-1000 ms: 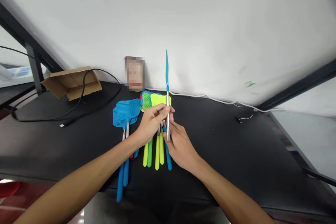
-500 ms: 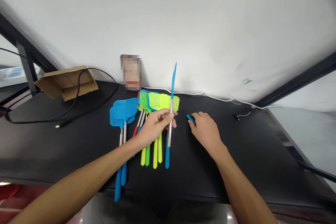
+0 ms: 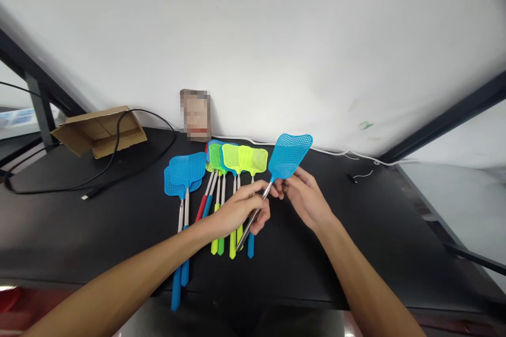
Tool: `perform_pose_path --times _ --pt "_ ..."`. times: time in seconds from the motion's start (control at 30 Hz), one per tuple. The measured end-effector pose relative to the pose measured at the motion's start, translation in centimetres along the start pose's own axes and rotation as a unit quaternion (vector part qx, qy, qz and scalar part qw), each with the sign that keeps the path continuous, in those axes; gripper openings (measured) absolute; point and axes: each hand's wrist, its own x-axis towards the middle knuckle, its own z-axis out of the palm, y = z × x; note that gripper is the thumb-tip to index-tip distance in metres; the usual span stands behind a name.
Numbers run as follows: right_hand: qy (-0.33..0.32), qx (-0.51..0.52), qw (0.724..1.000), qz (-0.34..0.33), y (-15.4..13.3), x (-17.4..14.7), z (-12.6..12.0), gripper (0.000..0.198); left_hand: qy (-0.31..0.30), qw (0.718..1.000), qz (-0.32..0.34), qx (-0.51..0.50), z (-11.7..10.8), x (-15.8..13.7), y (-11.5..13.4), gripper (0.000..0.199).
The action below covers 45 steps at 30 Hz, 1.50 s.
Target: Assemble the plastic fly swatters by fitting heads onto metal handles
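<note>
A blue fly swatter (image 3: 289,155) is tilted up over the table, its mesh head facing me and its metal rod bare at the lower end. My left hand (image 3: 249,208) is closed around that rod, below the head. My right hand (image 3: 308,197) is at the neck of the same swatter, fingers curled against the head's lower edge; its palm side is hidden. Beside my left hand lie several yellow-green swatters (image 3: 253,159) and a green swatter (image 3: 221,242), partly covered by my hand. A blue handle (image 3: 251,245) shows below my left fingers.
Two blue swatters (image 3: 187,168) overlap at the left, handles towards the front edge. An open cardboard box (image 3: 118,139) and a black cable (image 3: 118,137) lie further left. A blurred package (image 3: 195,116) leans on the wall. A white cord (image 3: 328,151) runs along the wall's base.
The held swatter has turned from edge-on to face me and tilted right. My right hand has moved from a blue handle piece on the right to the swatter's neck; that piece no longer shows.
</note>
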Motion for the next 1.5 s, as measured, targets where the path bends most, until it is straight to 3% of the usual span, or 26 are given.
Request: perform_pose_path --times 0.07,0.2,0.37,0.47,0.63,0.77,1.1,1.23,1.33,1.4,1.5 --pt "-0.011 0.035 0.999 -0.013 -0.1 -0.2 0.5 0.007 0.007 1.000 -0.010 -0.015 0.3 -0.1 -0.1 0.022" --pt "-0.016 -0.025 0.999 -0.030 -0.5 -0.5 0.8 0.027 0.045 0.999 -0.026 0.006 0.5 -0.1 0.3 0.018" --pt "0.116 -0.185 0.973 -0.071 -0.2 -0.7 1.0 0.029 0.009 0.997 -0.039 0.061 0.9 -0.4 0.8 0.014" --pt "0.135 -0.228 0.961 -0.075 0.2 -0.8 1.2 0.040 0.020 0.998 -0.038 0.053 1.2 -0.4 0.4 0.027" --pt "0.094 -0.107 0.988 -0.057 0.8 -0.9 2.2 0.035 0.049 0.998 -0.029 -0.034 1.4 -0.1 -0.3 0.034" --pt "0.101 -0.001 0.995 -0.021 0.7 -1.0 2.8 0.033 0.042 0.995 -0.030 -0.081 1.2 0.0 -0.2 0.033" --pt "0.122 0.049 0.991 -0.018 -0.2 -1.0 4.0 0.032 0.024 0.981 -0.042 -0.189 1.4 -0.4 0.7 0.029" --pt "0.181 0.093 0.979 -0.030 -1.3 -0.1 0.9 0.037 0.009 0.976 -0.055 -0.212 1.4 -0.6 0.4 0.029" --pt "0.294 0.079 0.943 -0.134 -2.4 0.8 -3.8 0.043 0.015 0.973 -0.065 -0.220 1.5 -0.7 -0.3 0.027" --pt "0.325 -0.060 0.939 -0.090 -2.5 1.1 -6.4 0.049 0.033 0.971 -0.060 -0.229 1.5 -0.6 -0.7 0.024" --pt "0.292 -0.152 0.944 -0.016 -1.5 1.2 -7.9 0.045 0.064 0.968 -0.049 -0.236 1.3 -0.4 -0.7 0.020"
